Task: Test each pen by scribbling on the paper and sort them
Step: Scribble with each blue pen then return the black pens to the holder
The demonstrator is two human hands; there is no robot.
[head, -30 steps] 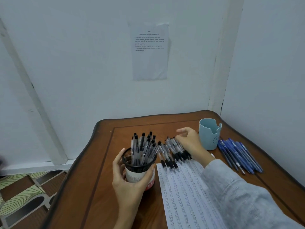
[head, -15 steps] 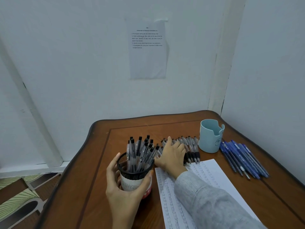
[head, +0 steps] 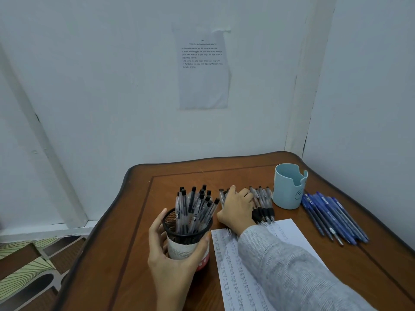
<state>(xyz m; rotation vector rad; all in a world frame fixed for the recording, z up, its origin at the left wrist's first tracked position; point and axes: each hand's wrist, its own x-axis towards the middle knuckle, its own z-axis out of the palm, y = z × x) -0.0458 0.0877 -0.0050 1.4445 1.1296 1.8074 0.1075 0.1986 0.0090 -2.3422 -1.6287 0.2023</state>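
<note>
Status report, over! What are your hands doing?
Left hand grips pen cup. Right hand flat on loose black pens. Sleeve lies across paper. Over.

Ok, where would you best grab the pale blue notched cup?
Probably round its plain wall below the notch, from the near side: the pale blue notched cup stands upright, with clear black-tipped pens close on its left and blue pens on its right.
</note>
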